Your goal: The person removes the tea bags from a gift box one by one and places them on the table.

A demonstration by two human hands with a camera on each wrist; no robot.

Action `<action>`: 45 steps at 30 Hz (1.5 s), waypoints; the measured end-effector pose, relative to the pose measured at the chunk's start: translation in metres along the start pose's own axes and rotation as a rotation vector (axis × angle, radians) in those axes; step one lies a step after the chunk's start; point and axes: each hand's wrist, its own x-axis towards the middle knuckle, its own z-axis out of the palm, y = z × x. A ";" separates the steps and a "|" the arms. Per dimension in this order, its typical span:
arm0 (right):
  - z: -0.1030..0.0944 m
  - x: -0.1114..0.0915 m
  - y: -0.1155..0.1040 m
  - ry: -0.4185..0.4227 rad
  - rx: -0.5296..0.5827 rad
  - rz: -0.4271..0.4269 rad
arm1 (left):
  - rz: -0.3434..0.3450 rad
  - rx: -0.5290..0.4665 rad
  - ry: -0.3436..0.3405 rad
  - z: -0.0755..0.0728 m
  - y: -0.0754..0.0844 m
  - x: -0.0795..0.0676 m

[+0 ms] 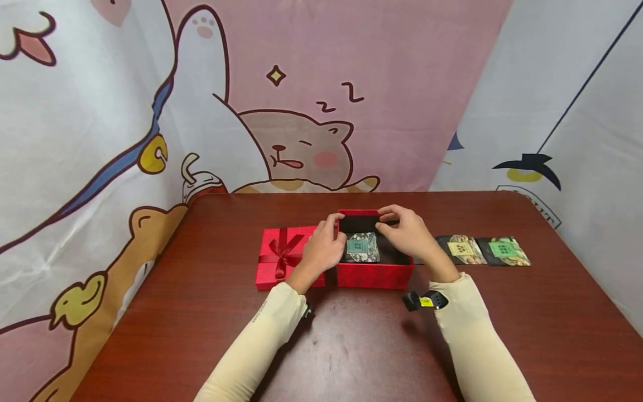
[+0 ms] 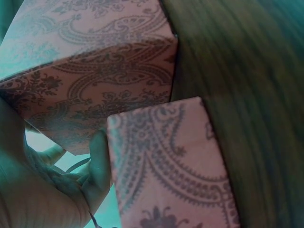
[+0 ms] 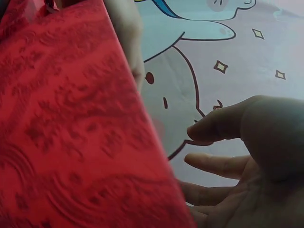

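An uncovered red gift box with a dark inside stands upright on the table. A dark sachet with a green label lies inside it. My left hand grips the box's left side by the far corner, in the gap beside the lid. Over the box's right rear part my right hand has its thumb and forefinger apart, nothing between them. In the right wrist view the lower fingers of the right hand lie partly behind the box wall. The left wrist view shows fingers at the box's corner.
Left of the box lies its red lid with a dark red ribbon bow. Two sachets, one yellow-labelled and one green-labelled, lie to the right. A cartoon-printed cloth hangs behind the brown table.
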 end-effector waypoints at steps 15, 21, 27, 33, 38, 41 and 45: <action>0.031 0.012 0.001 -0.081 -0.040 0.114 | -0.013 0.003 -0.008 0.001 0.000 0.000; 0.035 0.012 0.004 -0.111 -0.062 0.157 | -0.009 0.009 -0.019 0.001 0.000 0.000; 0.038 0.014 0.004 -0.124 -0.090 0.182 | -0.004 -0.002 -0.013 0.000 0.000 0.000; 0.039 0.014 0.005 -0.160 -0.077 0.203 | -0.001 -0.001 -0.013 0.000 0.000 0.000; 0.039 0.014 0.004 -0.136 -0.087 0.177 | -0.001 0.001 -0.017 0.001 -0.001 0.000; 0.038 0.014 0.004 -0.112 -0.094 0.167 | -0.001 0.000 -0.016 0.000 -0.001 0.000; 0.037 0.014 0.004 -0.099 -0.081 0.165 | 0.000 0.001 -0.010 0.000 -0.002 0.001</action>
